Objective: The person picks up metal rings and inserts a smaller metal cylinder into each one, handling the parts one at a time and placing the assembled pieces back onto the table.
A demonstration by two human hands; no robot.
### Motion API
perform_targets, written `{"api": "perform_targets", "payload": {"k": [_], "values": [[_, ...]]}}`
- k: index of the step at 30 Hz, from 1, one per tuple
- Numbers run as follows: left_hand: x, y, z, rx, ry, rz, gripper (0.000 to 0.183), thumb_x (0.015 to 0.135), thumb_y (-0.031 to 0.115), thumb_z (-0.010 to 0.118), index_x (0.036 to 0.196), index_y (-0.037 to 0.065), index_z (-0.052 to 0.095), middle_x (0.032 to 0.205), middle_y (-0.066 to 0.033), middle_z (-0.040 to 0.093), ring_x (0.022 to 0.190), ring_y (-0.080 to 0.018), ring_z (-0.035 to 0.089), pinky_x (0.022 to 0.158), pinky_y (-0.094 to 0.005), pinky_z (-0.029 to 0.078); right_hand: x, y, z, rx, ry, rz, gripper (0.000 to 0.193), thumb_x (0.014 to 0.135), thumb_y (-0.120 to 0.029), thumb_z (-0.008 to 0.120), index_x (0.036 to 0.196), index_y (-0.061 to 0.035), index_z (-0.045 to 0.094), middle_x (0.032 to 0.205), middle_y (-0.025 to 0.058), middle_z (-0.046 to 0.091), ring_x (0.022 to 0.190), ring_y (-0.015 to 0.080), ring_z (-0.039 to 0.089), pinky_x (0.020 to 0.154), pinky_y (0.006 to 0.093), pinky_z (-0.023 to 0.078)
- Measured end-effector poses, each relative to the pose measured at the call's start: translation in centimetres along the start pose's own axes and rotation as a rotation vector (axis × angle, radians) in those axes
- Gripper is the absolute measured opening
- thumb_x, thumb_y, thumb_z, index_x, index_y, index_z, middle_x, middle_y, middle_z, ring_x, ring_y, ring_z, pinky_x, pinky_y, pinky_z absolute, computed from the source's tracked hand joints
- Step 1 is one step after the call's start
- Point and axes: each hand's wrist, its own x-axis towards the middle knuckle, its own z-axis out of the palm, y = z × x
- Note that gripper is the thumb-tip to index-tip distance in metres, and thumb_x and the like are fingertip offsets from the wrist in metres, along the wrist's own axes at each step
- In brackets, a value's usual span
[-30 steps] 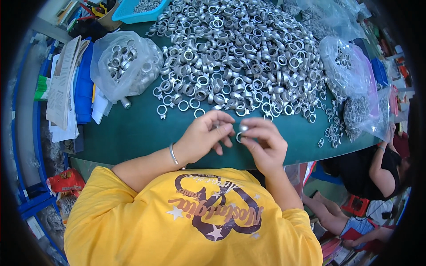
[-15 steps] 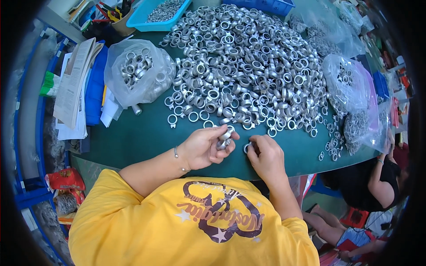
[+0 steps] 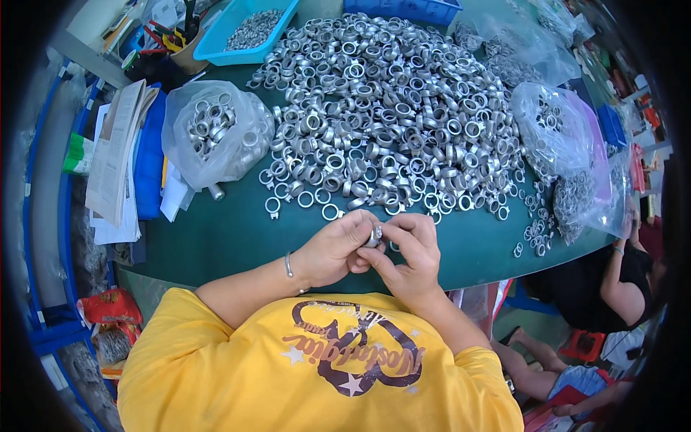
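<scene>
A shiny metal ring (image 3: 374,236) is just on the person's side of the big ring pile (image 3: 403,115). The left hand (image 3: 332,250) pinches it with curled fingers. The right hand (image 3: 412,253) bends in beside it; I can't tell what its fingers grip. A clear bag (image 3: 230,165) sits left of the pile.

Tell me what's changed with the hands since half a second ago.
The bare right hand has moved leftward, closing the gap, and its fingertips are now at the round silver metal ring held in the bare left hand. No release is visible. The grey-silver pile of metal rings and the translucent plastic bag stayed put.
</scene>
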Motion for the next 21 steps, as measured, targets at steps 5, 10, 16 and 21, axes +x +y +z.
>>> {"api": "perform_targets", "payload": {"k": [5, 10, 16, 21], "values": [[0.22, 0.13, 0.33, -0.016, 0.001, -0.006, 0.027, 0.09, 0.032, 0.049, 0.105, 0.01, 0.043, 0.082, -0.0004, 0.047, 0.062, -0.0061, 0.04, 0.055, -0.0203, 0.033, 0.28, 0.1, -0.36, -0.049, 0.041, -0.103, 0.039, 0.056, -0.015, 0.078, 0.092, -0.0046, 0.065, 0.084, 0.0041, 0.055, 0.079, 0.0222, 0.05, 0.07, 0.0342, 0.037], [0.16, 0.06, 0.04, -0.012, -0.016, -0.011, 0.026, 0.09, 0.032, 0.05, 0.105, 0.011, 0.044, 0.079, 0.0022, 0.045, 0.063, -0.0056, 0.04, 0.057, -0.0207, 0.034, 0.39, 0.05, -0.5, -0.151, 0.051, -0.213, 0.039, 0.057, -0.013, 0.076, 0.093, -0.0045, 0.065, 0.085, 0.0026, 0.056, 0.079, 0.0208, 0.05, 0.071, 0.0348, 0.035], [0.17, -0.07, -0.22, -0.003, -0.039, -0.003, 0.026, 0.089, 0.031, 0.052, 0.104, 0.011, 0.046, 0.082, 0.002, 0.047, 0.065, -0.0055, 0.042, 0.057, -0.0206, 0.034, 0.43, 0.0, -0.67, -0.172, 0.043, -0.255, 0.036, 0.058, -0.012, 0.075, 0.092, -0.0038, 0.065, 0.085, 0.0029, 0.056, 0.079, 0.0207, 0.049, 0.072, 0.0353, 0.034], [0.17, 0.01, 0.26, 0.005, -0.007, -0.006, 0.025, 0.092, 0.029, 0.049, 0.105, 0.008, 0.048, 0.083, 0.0012, 0.049, 0.069, -0.0048, 0.046, 0.057, -0.019, 0.036, 0.46, -0.11, -0.99, -0.212, 0.042, -0.27, 0.034, 0.058, -0.012, 0.074, 0.09, -0.0034, 0.065, 0.085, 0.0027, 0.055, 0.078, 0.0208, 0.05, 0.071, 0.0354, 0.034]]}}
